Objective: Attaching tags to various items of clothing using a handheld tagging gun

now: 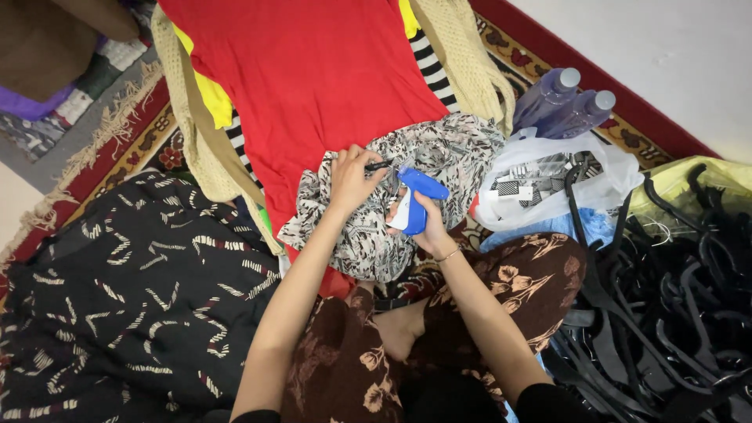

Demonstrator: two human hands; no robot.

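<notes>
My right hand (pixel 421 227) grips a blue and white tagging gun (pixel 413 200), its tip pointing left toward my other hand. My left hand (pixel 352 178) pinches a small dark piece at the gun's tip and rests on a grey and white patterned garment (pixel 446 153). That garment lies bunched over the lower edge of a red shirt (pixel 313 74), which tops a stack of clothes.
A black cloth with white marks (pixel 133 290) spreads at the left. Two purple plastic bottles (pixel 564 102) lie at the upper right beside a white plastic bag (pixel 548 184) of tags. A heap of black hangers (pixel 674 305) fills the right. A red patterned carpet (pixel 149 145) lies underneath.
</notes>
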